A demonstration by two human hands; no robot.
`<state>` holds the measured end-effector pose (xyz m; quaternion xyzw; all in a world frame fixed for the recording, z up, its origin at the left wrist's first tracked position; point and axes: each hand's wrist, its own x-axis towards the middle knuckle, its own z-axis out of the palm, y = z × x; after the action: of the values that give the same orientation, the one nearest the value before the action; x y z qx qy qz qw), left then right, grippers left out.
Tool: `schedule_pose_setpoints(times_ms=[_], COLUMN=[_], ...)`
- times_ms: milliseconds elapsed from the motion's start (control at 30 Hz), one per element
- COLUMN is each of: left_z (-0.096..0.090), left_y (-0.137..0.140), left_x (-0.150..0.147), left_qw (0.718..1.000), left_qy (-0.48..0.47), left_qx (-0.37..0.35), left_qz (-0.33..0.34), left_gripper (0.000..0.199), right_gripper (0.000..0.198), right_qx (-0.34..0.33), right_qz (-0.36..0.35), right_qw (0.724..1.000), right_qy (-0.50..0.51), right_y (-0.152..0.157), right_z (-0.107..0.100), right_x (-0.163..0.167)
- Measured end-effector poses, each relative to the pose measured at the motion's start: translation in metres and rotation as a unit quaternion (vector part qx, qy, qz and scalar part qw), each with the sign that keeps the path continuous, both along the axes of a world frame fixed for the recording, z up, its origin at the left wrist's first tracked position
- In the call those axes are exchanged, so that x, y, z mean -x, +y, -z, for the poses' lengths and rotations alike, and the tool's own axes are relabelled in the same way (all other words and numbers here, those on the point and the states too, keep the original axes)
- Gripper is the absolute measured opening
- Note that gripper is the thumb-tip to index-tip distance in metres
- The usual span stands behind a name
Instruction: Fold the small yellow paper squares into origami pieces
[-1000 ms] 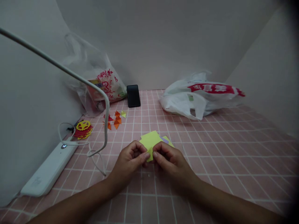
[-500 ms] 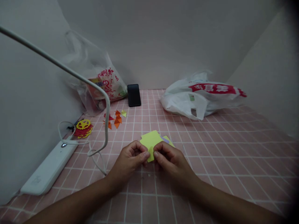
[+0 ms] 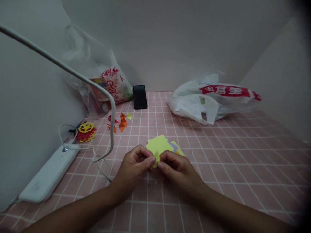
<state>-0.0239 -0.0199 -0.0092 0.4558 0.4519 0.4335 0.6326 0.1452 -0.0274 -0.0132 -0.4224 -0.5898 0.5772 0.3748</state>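
Observation:
In front of me, both hands pinch a small piece of yellow paper (image 3: pixel 156 156), which stands out slightly darker against the yellow sheets behind it. My left hand (image 3: pixel 136 165) is closed, with thumb and forefinger on the piece's left side. From the right, my right hand (image 3: pixel 181 168) is closed too, its thumb tip at the lower right edge; its fingers hide part of the paper. Just beyond the fingertips lies a loose stack of yellow paper sheets (image 3: pixel 159 144), a purple sheet (image 3: pixel 173 145) peeking out at its right.
Folded orange paper pieces (image 3: pixel 122 123) lie at the back left, near yellow and red cut-outs (image 3: pixel 86 132). A white power bank (image 3: pixel 50 174) with a cable stands left. Farther back are a black phone (image 3: pixel 140 97) and two plastic bags (image 3: pixel 114 84). A grey rod (image 3: pixel 60 66) crosses the left.
My right fingers have shifted slightly on the small yellow piece, and more of the purple sheet shows. The view has moved a little; my left hand keeps its pinch.

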Motion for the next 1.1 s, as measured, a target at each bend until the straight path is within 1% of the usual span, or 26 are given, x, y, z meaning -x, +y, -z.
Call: schedule_pose_setpoints(times_ms=[133, 267, 333, 433, 467, 700, 900, 1100], left_z=[-0.0021, -0.0045, -0.0040, -0.0018, -0.0010, 0.0002, -0.0022, -0.0033], left_y=[0.0003, 0.0013, 0.0016, 0.0020, 0.0020, 0.0024, 0.0018, 0.0021], left_x=[-0.0008, -0.0006, 0.0000, 0.0007, 0.0008, 0.0005, -0.0004, -0.0001], left_qw=[1.000, 0.999, 0.999, 1.000, 1.000, 0.999, 1.000, 0.997], left_qy=[-0.012, 0.000, 0.005, 0.001, -0.002, -0.018, 0.000, 0.033], left_qx=[0.013, 0.027, 0.025, 0.022, 0.022, 0.017, -0.002, -0.037], left_qz=[0.006, 0.032, 0.032, 0.021, 0.020, 0.029, 0.028, 0.053], left_gripper=[0.019, 0.016, 0.016, 0.015, 0.014, 0.014, 0.014, 0.009], right_gripper=[0.020, 0.018, 0.014, 0.009, 0.008, 0.005, 0.002, 0.005], right_qx=[-0.005, -0.031, -0.031, -0.028, -0.033, -0.091, -0.097, -0.119], right_qz=[0.013, 0.032, 0.042, 0.044, 0.045, 0.053, 0.052, 0.047], right_qw=[1.000, 0.998, 0.998, 0.997, 0.996, 0.994, 0.994, 0.992], right_qy=[-0.016, -0.045, -0.016, 0.059, 0.067, -0.013, -0.004, -0.008], right_y=[-0.0006, 0.0002, 0.0009, 0.0013, 0.0012, 0.0005, -0.0007, 0.0006], right_z=[0.0006, -0.0005, -0.0006, 0.0003, 0.0007, 0.0040, 0.0057, 0.0028], right_x=[-0.0002, -0.0001, 0.0003, 0.0008, 0.0008, -0.0010, -0.0016, -0.0023])
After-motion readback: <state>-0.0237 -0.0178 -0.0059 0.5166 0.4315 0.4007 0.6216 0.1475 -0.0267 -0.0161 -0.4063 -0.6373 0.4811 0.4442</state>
